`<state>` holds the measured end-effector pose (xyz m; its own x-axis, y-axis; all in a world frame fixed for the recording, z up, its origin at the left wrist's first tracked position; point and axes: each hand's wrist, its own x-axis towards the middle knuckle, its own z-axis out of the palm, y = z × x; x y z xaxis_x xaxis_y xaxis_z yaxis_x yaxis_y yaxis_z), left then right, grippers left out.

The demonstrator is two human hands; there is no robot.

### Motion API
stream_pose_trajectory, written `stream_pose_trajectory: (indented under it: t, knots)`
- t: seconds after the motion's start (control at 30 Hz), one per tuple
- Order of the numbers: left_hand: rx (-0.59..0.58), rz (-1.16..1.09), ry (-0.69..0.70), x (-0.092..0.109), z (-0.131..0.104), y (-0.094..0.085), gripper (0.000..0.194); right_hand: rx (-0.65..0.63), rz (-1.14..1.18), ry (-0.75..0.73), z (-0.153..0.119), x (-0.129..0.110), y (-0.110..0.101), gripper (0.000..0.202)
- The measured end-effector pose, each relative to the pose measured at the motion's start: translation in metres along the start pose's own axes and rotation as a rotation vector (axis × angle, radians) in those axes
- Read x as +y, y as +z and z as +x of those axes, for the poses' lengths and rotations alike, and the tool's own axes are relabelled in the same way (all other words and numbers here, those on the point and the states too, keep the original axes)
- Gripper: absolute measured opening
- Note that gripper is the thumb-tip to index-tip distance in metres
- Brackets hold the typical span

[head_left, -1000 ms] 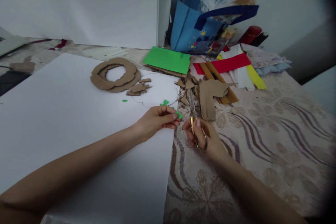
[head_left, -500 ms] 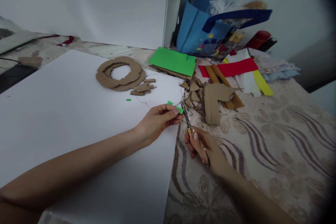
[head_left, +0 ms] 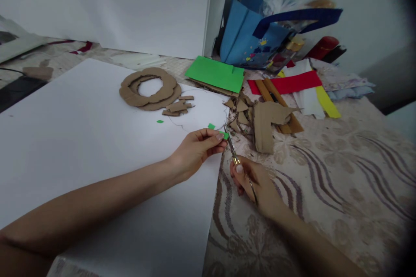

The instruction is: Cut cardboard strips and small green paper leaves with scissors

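Left hand (head_left: 204,149) pinching tiny green piece (head_left: 225,136), right hand (head_left: 255,184) gripping scissors (head_left: 234,155); best turn paper, small snips, fingertips clear tbh.

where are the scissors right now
In the head view, the scissors are in the right hand, right of the white sheet's edge, blades up against the green scrap.

Blue bag (head_left: 240,30) (clear plastic (head_left: 274,3) inside)
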<state>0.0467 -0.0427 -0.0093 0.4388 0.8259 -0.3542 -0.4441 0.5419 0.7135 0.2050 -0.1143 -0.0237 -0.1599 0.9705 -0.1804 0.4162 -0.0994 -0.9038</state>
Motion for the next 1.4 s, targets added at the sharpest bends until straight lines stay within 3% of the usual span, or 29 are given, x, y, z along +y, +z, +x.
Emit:
stream_pose_trajectory:
  t: [1.4]
  knots:
    - [-0.007,0.059,0.023,0.0061,0.0046,-0.0043,0.008,0.012,-0.133,0.01,-0.0013,0.0054,-0.0049,0.041]
